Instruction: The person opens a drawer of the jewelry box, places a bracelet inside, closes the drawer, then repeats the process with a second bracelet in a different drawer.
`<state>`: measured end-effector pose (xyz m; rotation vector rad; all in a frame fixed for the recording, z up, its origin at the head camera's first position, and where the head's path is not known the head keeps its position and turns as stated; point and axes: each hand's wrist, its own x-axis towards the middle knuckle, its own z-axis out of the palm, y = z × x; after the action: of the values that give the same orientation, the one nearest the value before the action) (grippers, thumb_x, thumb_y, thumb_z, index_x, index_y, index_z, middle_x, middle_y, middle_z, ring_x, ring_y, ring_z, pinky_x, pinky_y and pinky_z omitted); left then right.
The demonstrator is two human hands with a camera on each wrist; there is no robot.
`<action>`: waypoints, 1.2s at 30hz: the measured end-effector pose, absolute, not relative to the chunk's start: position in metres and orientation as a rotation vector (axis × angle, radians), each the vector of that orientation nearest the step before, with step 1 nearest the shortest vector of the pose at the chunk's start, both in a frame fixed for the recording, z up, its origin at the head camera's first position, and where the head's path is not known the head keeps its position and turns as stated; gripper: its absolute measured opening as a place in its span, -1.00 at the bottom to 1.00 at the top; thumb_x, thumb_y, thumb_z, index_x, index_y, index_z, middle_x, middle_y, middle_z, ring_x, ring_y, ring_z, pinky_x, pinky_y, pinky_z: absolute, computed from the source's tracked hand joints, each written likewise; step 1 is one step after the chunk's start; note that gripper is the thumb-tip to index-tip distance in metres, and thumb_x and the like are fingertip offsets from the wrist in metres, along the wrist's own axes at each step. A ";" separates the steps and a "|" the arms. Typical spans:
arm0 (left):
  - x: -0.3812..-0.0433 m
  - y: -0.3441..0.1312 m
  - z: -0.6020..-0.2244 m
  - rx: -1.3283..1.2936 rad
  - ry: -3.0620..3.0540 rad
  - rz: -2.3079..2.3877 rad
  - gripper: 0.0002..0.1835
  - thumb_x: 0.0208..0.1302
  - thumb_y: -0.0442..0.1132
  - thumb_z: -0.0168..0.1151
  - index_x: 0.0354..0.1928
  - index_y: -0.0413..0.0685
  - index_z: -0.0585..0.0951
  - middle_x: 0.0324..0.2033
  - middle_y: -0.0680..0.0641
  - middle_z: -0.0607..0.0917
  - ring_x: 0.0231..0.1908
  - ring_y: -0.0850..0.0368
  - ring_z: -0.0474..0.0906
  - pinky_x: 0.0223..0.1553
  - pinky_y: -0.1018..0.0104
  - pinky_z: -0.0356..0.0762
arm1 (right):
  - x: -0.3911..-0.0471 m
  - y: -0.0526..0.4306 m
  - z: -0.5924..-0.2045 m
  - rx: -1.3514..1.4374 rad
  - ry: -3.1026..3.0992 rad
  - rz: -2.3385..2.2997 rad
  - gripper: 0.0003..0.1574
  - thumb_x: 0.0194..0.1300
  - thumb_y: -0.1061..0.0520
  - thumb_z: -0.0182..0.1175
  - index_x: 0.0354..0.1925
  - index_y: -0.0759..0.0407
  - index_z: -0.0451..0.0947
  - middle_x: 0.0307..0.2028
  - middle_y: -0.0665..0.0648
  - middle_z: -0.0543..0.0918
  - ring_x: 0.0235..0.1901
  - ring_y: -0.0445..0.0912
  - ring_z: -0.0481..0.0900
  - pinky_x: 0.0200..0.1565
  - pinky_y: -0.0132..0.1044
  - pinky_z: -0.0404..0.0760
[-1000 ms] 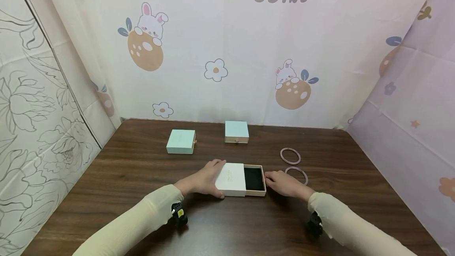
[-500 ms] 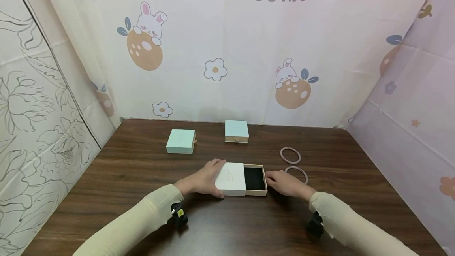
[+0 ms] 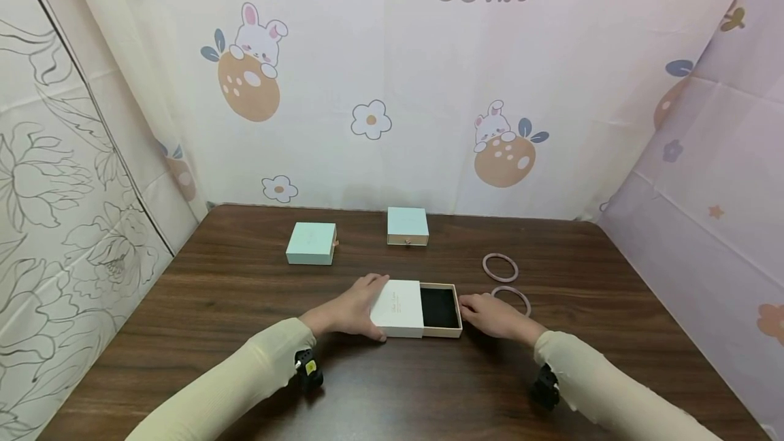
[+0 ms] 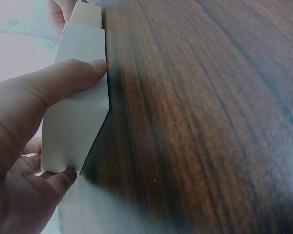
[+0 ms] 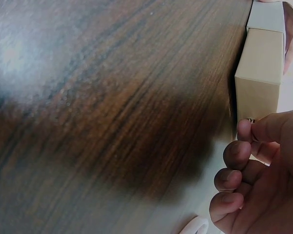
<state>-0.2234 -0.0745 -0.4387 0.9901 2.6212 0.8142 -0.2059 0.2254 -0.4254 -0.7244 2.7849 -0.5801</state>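
Observation:
A white drawer-style gift box (image 3: 398, 308) lies on the table with its cream drawer (image 3: 442, 333) partly out to the right. Black padding (image 3: 439, 308) lines the drawer. My left hand (image 3: 349, 308) grips the outer sleeve across its left end, thumb along the near side. In the left wrist view, other fingers curl around the sleeve's end (image 4: 63, 146). My right hand (image 3: 493, 317) is at the drawer's right end. Its thumb and index finger pinch a small pull (image 5: 251, 120) on the end face in the right wrist view, mostly hidden by the fingertips.
Two mint drawer boxes stand farther back, one at left (image 3: 311, 243) and one near the table's back edge (image 3: 407, 223). Two pale purple rings lie at right, a farther ring (image 3: 516, 269) and a nearer ring (image 3: 529, 305) just behind my right hand. A patterned curtain (image 3: 422, 155) hangs behind.
My right hand has shifted slightly right, and the drawer has slid a little farther out of the sleeve. My left hand has kept its grip and place.

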 end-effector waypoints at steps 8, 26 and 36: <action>-0.224 -0.074 -0.439 0.994 2.627 0.808 0.17 -0.15 -0.06 0.55 0.43 -0.30 0.05 0.31 -0.25 0.20 0.27 -0.09 0.15 0.17 0.04 0.27 | -0.206 0.226 -0.424 -0.720 2.779 -0.573 -0.72 0.44 0.16 -0.04 -0.45 0.06 0.44 -0.64 -0.08 0.33 -0.63 -0.23 0.29 -0.50 -0.31 0.30; -0.226 -0.074 -0.439 0.981 2.633 0.791 0.18 -0.14 -0.04 0.55 0.44 -0.29 0.05 0.32 -0.25 0.19 0.28 -0.09 0.13 0.18 0.04 0.27 | -0.206 0.227 -0.423 -0.737 2.790 -0.570 -0.73 0.43 0.17 -0.03 -0.45 0.04 0.45 -0.63 -0.09 0.33 -0.60 -0.24 0.31 -0.46 -0.29 0.33; -0.223 -0.074 -0.439 0.972 2.622 0.807 0.17 -0.14 -0.05 0.54 0.44 -0.29 0.05 0.33 -0.25 0.18 0.28 -0.10 0.13 0.19 0.04 0.26 | -0.206 0.227 -0.425 -0.712 2.799 -0.554 -0.73 0.43 0.17 -0.02 -0.46 0.03 0.44 -0.64 -0.09 0.33 -0.61 -0.23 0.31 -0.47 -0.28 0.33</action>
<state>-0.2233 -0.0739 -0.4387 0.9722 2.6222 0.8068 -0.2058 0.2270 -0.4253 -0.7120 2.7991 -0.5545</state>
